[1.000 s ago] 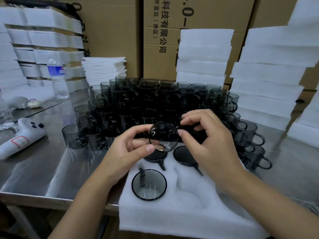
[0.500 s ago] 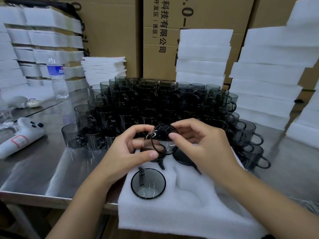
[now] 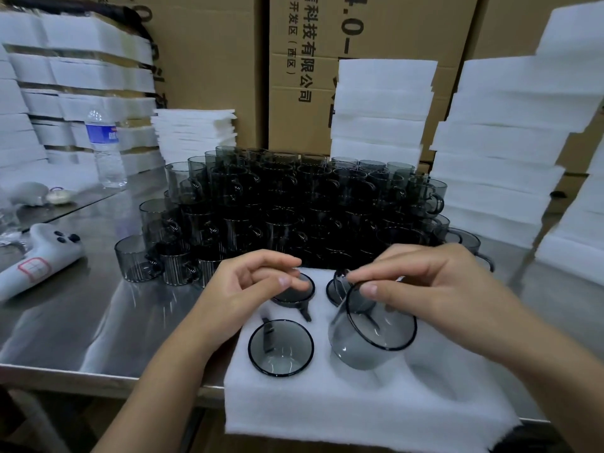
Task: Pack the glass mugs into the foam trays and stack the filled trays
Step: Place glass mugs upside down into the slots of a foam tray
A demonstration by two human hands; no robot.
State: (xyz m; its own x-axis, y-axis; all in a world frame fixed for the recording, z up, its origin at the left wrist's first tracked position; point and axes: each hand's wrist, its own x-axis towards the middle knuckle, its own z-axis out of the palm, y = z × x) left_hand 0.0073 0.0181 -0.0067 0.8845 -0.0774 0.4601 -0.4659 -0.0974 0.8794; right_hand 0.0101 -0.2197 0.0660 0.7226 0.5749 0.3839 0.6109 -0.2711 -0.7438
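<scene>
Surface: a steel table, shiny, with the foam tray at its near edge.
Room: cardboard boxes behind; foam stacks on both sides; many dark mugs crowded behind the tray.
Writing: on one box "科技有限公司" and "(西区)". The water bottle has a blue label, too small to read.
Right hand: pinches the rim of the held mug, which is tilted over the tray's near right pocket.
Left hand: fingers loosely curled, holding nothing, above the tray's far left corner.
Packed mug: upright in the near left pocket.
</scene>
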